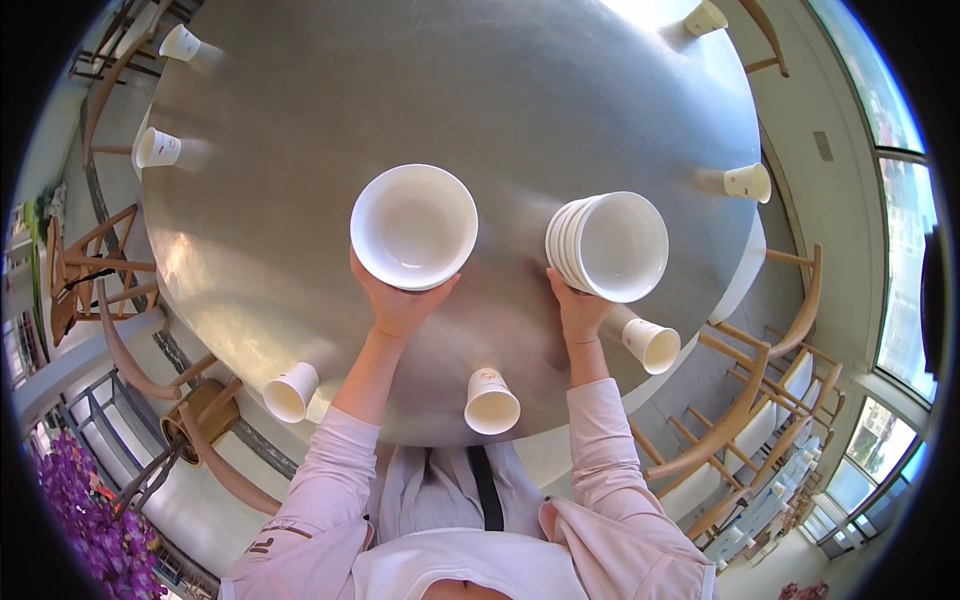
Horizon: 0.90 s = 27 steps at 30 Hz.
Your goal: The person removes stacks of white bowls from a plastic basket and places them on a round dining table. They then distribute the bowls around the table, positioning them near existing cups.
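Note:
My left hand (401,306) grips a white round bowl (414,225) from its near side, fingers around the wall. Its inside faces up and holds nothing; whether more bowls sit under it cannot be seen. In my right hand (582,309) is a stack of several nested white bowls (621,246), leaning so that their rims show along the left. Both are over the round metallic-grey tabletop (450,105); any contact with it is hidden. Just below the stack, a paper cup (651,346) stands near my right wrist. Another paper cup (492,403) is between my forearms.
More paper cups ring the table edge: one (290,392) left of my left forearm, others (159,148) (180,43) on the left side, and on the right a cup (747,183) and a far cup (705,18). Wooden chairs (739,420) surround the table. Purple flowers (94,517) are at lower left.

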{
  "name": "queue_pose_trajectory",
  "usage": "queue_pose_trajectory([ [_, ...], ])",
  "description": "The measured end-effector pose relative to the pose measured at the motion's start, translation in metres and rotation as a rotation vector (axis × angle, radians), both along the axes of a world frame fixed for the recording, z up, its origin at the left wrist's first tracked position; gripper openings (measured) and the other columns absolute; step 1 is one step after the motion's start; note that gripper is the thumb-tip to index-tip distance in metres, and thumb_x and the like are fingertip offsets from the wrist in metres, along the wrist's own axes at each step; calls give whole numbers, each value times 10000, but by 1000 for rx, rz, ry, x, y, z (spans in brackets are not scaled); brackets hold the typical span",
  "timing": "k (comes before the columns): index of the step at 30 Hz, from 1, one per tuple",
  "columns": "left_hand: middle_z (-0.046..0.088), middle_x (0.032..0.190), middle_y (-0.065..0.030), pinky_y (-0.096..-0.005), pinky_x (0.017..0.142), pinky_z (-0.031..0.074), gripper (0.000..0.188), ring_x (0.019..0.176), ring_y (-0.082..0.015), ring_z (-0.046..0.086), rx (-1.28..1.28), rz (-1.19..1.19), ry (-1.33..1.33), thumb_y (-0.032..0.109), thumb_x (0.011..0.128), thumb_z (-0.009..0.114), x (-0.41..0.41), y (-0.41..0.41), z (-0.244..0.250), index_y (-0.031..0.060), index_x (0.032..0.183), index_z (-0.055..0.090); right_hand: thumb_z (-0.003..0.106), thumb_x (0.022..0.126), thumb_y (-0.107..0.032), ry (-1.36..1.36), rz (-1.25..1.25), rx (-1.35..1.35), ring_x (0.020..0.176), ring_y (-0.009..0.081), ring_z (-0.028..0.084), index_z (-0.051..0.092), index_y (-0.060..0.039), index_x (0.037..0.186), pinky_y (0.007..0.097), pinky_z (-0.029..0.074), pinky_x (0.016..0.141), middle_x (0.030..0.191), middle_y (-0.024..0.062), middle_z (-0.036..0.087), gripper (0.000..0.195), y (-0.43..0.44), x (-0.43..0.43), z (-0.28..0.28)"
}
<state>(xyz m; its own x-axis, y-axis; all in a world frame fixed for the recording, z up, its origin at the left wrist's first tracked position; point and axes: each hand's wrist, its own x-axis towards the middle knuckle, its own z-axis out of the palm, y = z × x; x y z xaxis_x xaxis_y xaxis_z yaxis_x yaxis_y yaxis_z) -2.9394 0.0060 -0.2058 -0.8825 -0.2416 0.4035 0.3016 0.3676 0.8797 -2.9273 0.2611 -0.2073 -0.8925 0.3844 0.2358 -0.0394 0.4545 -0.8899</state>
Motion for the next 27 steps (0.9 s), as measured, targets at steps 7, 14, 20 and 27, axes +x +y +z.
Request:
queue_pose_trajectory([
  [7,566,1255,-123,-404,950,487,996,1127,-255,598,17,-25,18,178,548,948,-12,2,30,31,1358,387,902,649,-113,-78,12,-104,963,225,632,686,-61,1079,369,494,890,1061,48,676,484,1,5,0],
  [14,515,1332,-118,-408,985,465,1041,1180,-259,565,-24,-125,-64,207,566,949,-6,-7,25,61,1397,339,860,698,-50,-172,1,-110,1181,231,536,526,-34,1314,369,469,949,1397,129,463,701,11,24,-3],
  [20,389,1448,-165,-435,1067,417,1138,1318,-306,445,5,-153,-106,169,603,932,-3,-13,12,52,1485,223,670,776,132,-347,-227,-32,1010,112,509,525,-38,1295,245,468,869,1258,69,414,566,-7,92,56],
  [27,168,1549,-248,-495,1136,320,1188,1427,-428,238,-227,-69,-333,136,631,904,67,-20,77,62,1525,125,516,766,151,-248,72,-7,1050,183,531,643,-44,1135,300,471,871,1218,97,437,436,-38,106,94],
])
